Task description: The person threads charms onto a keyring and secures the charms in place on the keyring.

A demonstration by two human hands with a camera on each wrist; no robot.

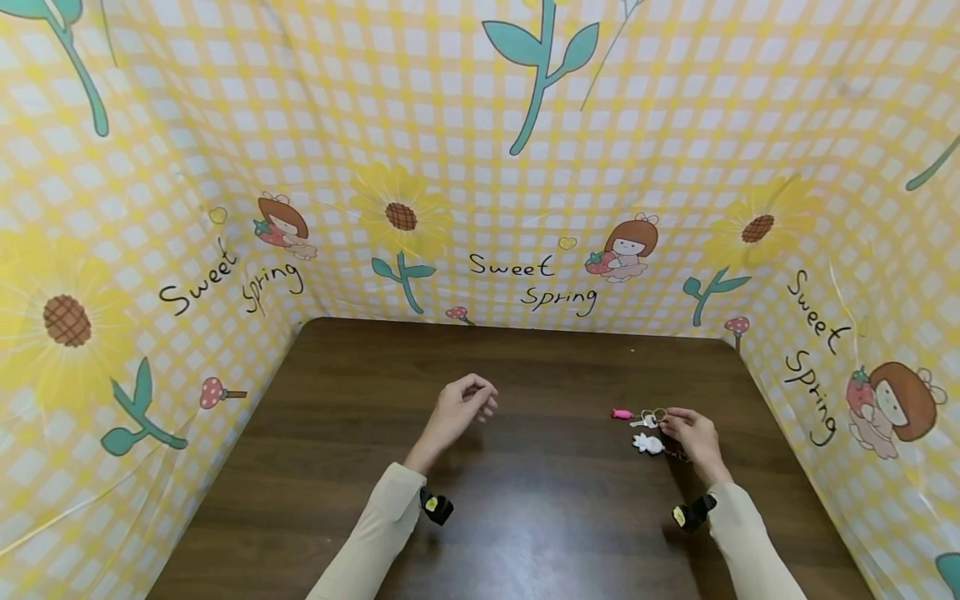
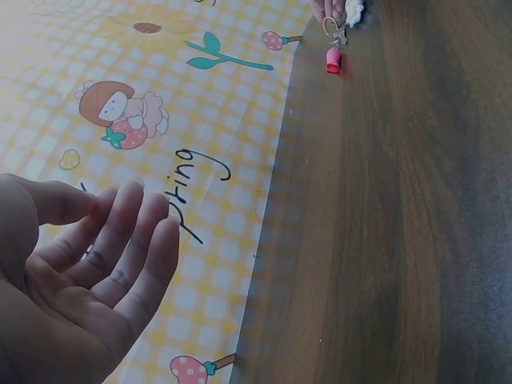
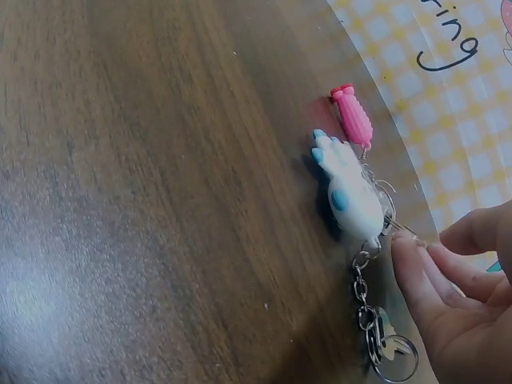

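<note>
In the head view my right hand (image 1: 693,437) pinches a gold key ring (image 1: 660,414) between thumb and fingers. A silver key (image 1: 643,422) and a pink charm (image 1: 622,413) with a red end are on that ring's side, left of the fingers. Just nearer lies a white figurine (image 3: 356,204) with blue patches, its chain (image 3: 361,290) running under the hand to a second ring (image 3: 398,359) with a key. Whether the two sets are linked I cannot tell. My left hand (image 1: 457,408) hovers over the table, fingers loosely bent, holding nothing.
A dark wooden table (image 1: 525,517) spreads beneath both hands. Yellow checked cloth (image 1: 487,167) with printed flowers and girls stands along its back and both sides. Black wrist cameras (image 1: 437,507) are strapped to both wrists.
</note>
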